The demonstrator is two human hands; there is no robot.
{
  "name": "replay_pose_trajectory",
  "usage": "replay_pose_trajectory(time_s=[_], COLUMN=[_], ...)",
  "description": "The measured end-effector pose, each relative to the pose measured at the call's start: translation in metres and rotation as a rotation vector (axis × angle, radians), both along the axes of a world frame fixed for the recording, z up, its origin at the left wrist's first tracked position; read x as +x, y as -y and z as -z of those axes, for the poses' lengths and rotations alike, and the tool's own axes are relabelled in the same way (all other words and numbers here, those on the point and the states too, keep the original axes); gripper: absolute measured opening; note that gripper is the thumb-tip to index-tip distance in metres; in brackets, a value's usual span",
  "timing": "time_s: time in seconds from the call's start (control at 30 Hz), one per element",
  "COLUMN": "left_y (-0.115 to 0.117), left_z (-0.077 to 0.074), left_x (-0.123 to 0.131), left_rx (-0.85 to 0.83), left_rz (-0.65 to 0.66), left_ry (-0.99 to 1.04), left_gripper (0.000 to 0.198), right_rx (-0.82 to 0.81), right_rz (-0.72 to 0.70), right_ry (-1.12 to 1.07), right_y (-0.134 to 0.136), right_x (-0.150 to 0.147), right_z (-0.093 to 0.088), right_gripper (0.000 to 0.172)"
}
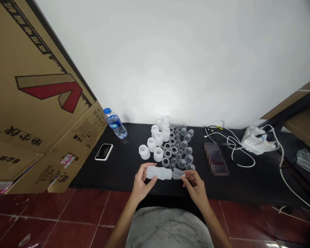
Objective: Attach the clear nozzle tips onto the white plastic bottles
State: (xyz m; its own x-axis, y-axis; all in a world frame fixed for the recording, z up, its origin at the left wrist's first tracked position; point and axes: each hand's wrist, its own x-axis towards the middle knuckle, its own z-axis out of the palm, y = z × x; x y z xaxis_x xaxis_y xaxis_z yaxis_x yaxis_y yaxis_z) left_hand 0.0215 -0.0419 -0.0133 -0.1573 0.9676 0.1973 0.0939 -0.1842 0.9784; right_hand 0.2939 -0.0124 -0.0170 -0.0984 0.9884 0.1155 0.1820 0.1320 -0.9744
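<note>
My left hand [144,182] is closed around a translucent white baby bottle [156,172], which lies sideways with its neck to the right. A clear cone-shaped cap [178,174] is pinched in my right hand [194,184], its wide end at the bottle's neck; whether the two touch I cannot tell. Just beyond my hands several white bottles [158,154] stand upright on the black table. To their right lie rows of translucent rings [165,162], small nipple-like pieces [174,160] and clear domed caps [181,163].
A water bottle [115,123] and a white-framed device [104,152] are on the left, beside a large cardboard box [49,103]. On the right are a pixelated dark object [216,159], white cables [244,162] and a white adapter [258,139]. A white wall [170,62] backs the table [119,168].
</note>
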Motion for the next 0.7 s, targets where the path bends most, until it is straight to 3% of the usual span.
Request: replay_pose_trajectory(time_s=[0.17,0.53,0.7], left_y=[-0.0001,0.0010,0.0065], left_z=[-0.0020,0.0031,-0.0019], left_x=[0.0020,-0.0009,-0.0039], left_rx=[-0.051,-0.051,-0.161], left_rz=[0.053,0.075,0.085], left_ry=[-0.046,-0.107,-0.298], left_gripper=[0.043,0.046,0.043], right_rx=[0.045,0.011,-0.004], right_rz=[-0.076,-0.115,-0.144], right_ry=[0.075,0.091,0.094], right_y=[-0.0003,-0.0014,-0.0029], right_x=[0.0016,0.0041,0.0063], right_z=[0.0041,0.0036,0.0047], right_gripper=[0.031,0.037,0.042])
